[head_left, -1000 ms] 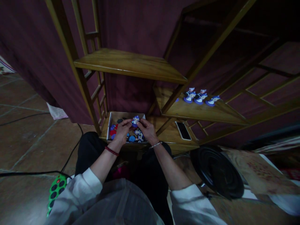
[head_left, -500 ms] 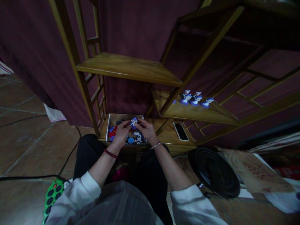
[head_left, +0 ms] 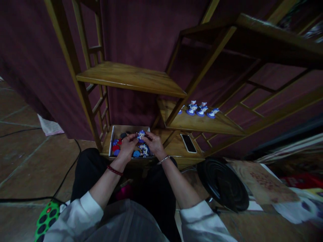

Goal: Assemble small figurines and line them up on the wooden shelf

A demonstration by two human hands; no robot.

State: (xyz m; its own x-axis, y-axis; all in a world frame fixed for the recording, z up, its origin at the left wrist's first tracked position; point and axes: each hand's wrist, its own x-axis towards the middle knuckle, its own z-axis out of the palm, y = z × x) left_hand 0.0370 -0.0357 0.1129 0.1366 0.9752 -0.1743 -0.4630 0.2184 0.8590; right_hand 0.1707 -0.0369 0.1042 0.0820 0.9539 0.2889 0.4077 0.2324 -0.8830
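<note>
Between the fingertips of both hands is a small purple-haired figurine [head_left: 141,134], held upright above an open box. My left hand [head_left: 128,146] pinches it from the left, and my right hand [head_left: 154,144] grips it from the right. Beneath them, the white-edged cardboard box [head_left: 111,143] holds more figurines [head_left: 144,150] and red, blue and purple round pieces [head_left: 136,154]. Part of the box's contents is covered by my hands. On the shelf to the right, several similar figurines [head_left: 201,110] stand upright on purple bases.
A wooden shelf unit [head_left: 131,79] rises in front, with a shelf board above the box. A phone [head_left: 188,143] lies on the lower board to the right. Beside my right arm is a round black stool [head_left: 223,185]. A green object with dark round pads [head_left: 46,220] lies at lower left.
The view has shifted slightly, so the shelves and box appear a little further left and lower. Both hands still hold the figurine over the box.
</note>
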